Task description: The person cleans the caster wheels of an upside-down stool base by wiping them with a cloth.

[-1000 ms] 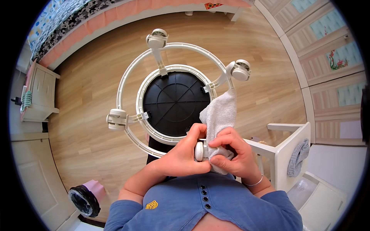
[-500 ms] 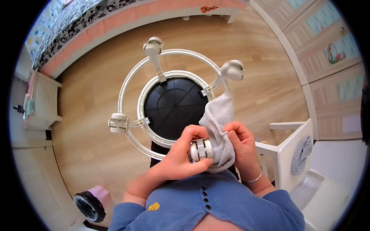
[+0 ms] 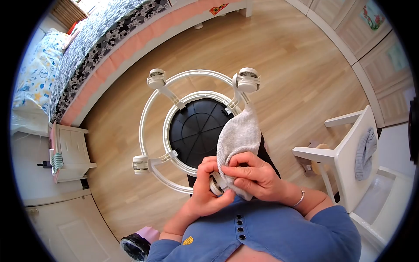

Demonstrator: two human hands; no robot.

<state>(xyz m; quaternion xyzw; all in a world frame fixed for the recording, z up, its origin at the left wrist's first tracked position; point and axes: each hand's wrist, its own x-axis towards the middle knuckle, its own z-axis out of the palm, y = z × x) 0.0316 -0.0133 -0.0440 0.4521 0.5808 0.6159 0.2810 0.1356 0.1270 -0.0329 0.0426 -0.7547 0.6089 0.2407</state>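
A white double-ringed frame with a black ribbed disc in its middle lies across my lap, its caster wheels pointing up. My left hand is closed around the nearest caster wheel, whose lower part my fingers hide. A light grey knitted cloth drapes over the right side of the frame and down to this wheel. With fingers and thumb pinched together, my right hand holds the cloth against the wheel's right side. Other caster wheels stick up at the far left, far right and left.
On the right stands a white chair with a grey knitted piece on it. A bed spans the upper left, above a small white cabinet. A bin with a black liner is at lower left.
My right hand has moved left with the cloth, pressing it onto the caster wheel, which is now partly covered. The whole view has shifted, showing more of the bed and chair.
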